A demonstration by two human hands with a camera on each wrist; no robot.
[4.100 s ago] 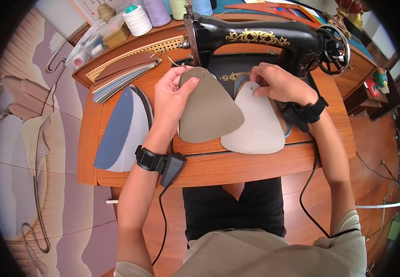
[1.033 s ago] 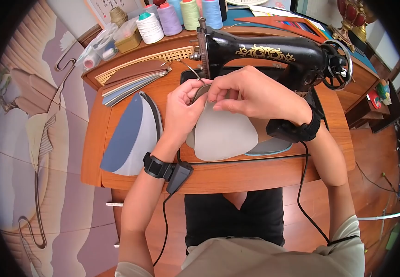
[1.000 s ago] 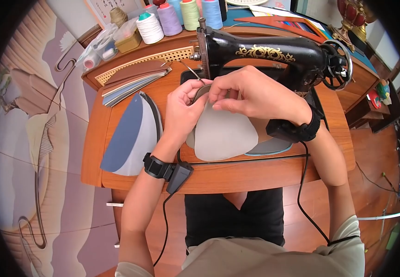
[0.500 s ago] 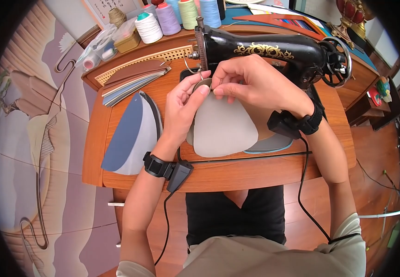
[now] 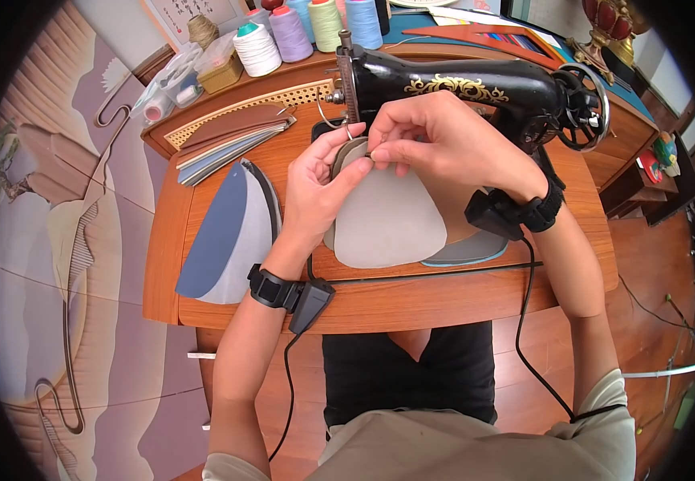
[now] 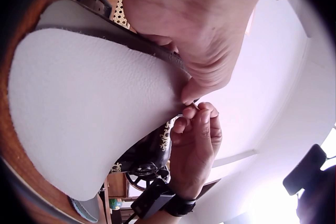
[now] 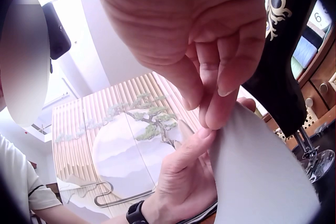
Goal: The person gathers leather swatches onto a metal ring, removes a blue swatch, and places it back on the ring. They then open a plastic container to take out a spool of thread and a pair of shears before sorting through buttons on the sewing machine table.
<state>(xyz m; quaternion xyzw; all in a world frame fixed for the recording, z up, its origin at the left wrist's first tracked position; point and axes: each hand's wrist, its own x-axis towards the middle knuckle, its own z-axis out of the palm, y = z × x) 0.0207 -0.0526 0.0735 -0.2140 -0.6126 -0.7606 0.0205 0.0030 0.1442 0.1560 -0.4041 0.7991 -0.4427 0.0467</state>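
Note:
In the head view, my left hand (image 5: 315, 188) grips the narrow tops of a light grey piece (image 5: 391, 220) and an olive piece (image 5: 338, 160) behind it. An open metal ring (image 5: 325, 116) curves above the left fingers. My right hand (image 5: 451, 144) meets the left thumb at the light grey piece's top, thumb and index finger together. In the left wrist view, the right fingers pinch a small thin thing (image 6: 195, 106) beside the left thumb; what it is cannot be told. In the right wrist view, the right hand (image 7: 194, 29) covers the narrow end.
A black sewing machine (image 5: 459, 80) stands behind the hands. Blue and pale pieces (image 5: 215, 232) lie left on the table (image 5: 363, 309), with a fan of strips (image 5: 235, 140) behind. More pieces (image 5: 468, 250) lie under the right wrist. Thread spools (image 5: 291, 36) line the back.
The light grey piece, earlier on the right under my right hand, now overlaps the olive one at my left hand. Since half a second ago, the left thumb has shifted slightly toward the right fingertips.

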